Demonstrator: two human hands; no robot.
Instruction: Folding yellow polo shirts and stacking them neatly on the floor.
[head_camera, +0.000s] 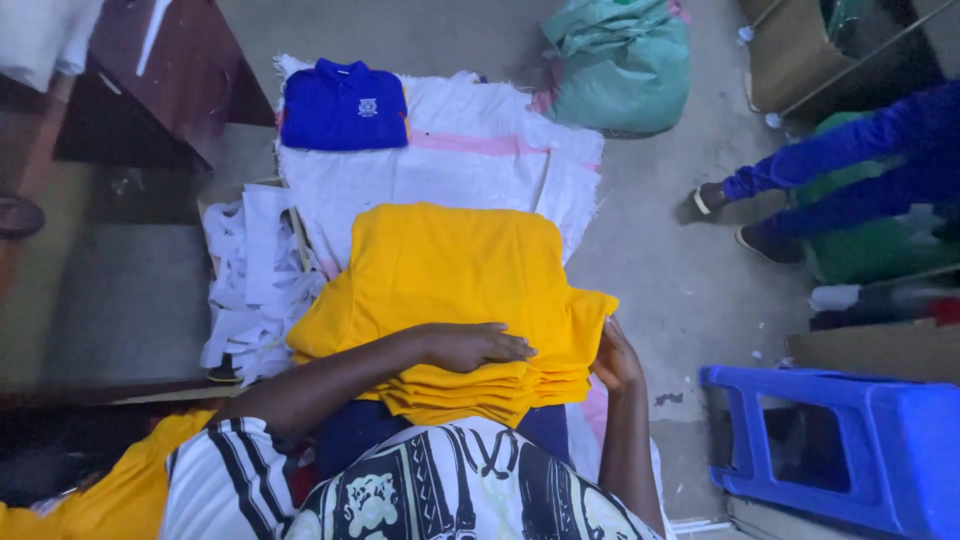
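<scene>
Pressing flat on the near stack of folded yellow fabric shirts, left hand lies spread on top; right hand cups its right edge. Stack built; blue folded shirt lies far, apart.

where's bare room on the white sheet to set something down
Bare white sheet lies between the blue shirt and the yellow stack. Grey floor right of the stack is bare too. It is crowded left, by the white strips.
</scene>
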